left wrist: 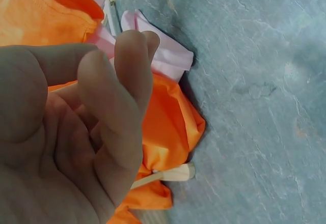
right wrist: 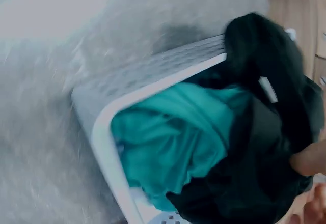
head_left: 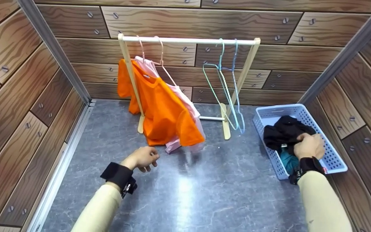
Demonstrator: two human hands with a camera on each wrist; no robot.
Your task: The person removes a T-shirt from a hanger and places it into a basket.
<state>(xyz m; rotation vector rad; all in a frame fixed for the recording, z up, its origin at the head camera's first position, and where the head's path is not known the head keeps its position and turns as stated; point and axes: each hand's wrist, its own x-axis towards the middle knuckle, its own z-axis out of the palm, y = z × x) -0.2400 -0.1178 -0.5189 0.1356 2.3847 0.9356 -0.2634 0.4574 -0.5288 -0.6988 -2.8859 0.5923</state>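
My right hand (head_left: 310, 146) is over the blue basket (head_left: 271, 159) and grips a bunched black garment (head_left: 283, 129). In the right wrist view the thumb presses on the black cloth (right wrist: 244, 183), and a small white label shows on it. Beneath the black cloth lies a teal garment (right wrist: 173, 127), partly covered. My left hand (head_left: 145, 158) hovers over the floor with loosely bent fingers and holds nothing. Just beyond it hang an orange T-shirt (head_left: 159, 109) and, behind that, a pink garment (head_left: 188, 103).
A small wooden rack (head_left: 188, 40) stands near the back wall. Toward its right end hang a bare green hanger (head_left: 221, 53) and a bare blue hanger (head_left: 234, 59). Wood-patterned walls (head_left: 349, 112) enclose the grey floor (head_left: 224, 193) at the back and both sides.
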